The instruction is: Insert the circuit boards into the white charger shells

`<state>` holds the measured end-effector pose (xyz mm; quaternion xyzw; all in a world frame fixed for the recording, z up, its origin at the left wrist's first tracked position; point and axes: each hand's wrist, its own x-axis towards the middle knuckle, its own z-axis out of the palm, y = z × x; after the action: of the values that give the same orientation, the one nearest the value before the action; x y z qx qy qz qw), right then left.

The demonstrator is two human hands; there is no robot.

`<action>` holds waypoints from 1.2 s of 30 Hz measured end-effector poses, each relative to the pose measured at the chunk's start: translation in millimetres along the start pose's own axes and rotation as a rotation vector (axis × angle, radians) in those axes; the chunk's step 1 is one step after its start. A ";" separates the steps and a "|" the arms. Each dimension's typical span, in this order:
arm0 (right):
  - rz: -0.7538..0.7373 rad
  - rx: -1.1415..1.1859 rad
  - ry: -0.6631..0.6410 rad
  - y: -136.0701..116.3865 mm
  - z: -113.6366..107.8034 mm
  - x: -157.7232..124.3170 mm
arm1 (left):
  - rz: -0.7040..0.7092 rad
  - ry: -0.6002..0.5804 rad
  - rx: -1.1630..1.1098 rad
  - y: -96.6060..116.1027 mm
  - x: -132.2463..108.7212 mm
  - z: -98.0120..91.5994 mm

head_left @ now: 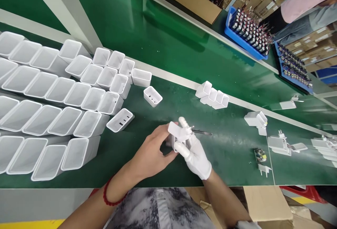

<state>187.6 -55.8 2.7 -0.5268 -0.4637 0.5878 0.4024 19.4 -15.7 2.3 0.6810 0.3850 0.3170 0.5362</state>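
Observation:
My bare left hand (155, 148) is closed around a white plastic housing (172, 142), which is mostly hidden by my fingers. My right hand (196, 155), in a white glove, grips a white end cover (176, 130) at the open end of the housing, with its fingers closed. Small plug pins seem to stick out beside the gloved fingers. A slim dark metal tool (204, 132) juts out to the right from behind the glove; whether it is held or lies on the bench cannot be told. Two open white cases, a small one (152, 96) and a larger one (120, 120), stand nearest on the left.
Rows of open white cases (54, 88) fill the left of the green bench (226, 145). A small group of cases (214, 95) stands by the rail. Rightward lie a circuit board (260, 155) and plug covers (264, 168). Blue trays (246, 34) and a person (305, 4) are beyond.

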 end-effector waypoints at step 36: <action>0.108 0.483 0.085 -4.9 30.8 -1.6 | 0.270 0.302 0.262 3.2 -13.4 6.0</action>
<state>157.1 -59.8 8.3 -0.4636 -0.2635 0.6796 0.5038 18.3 -30.5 3.7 0.7350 0.4040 0.4314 0.3325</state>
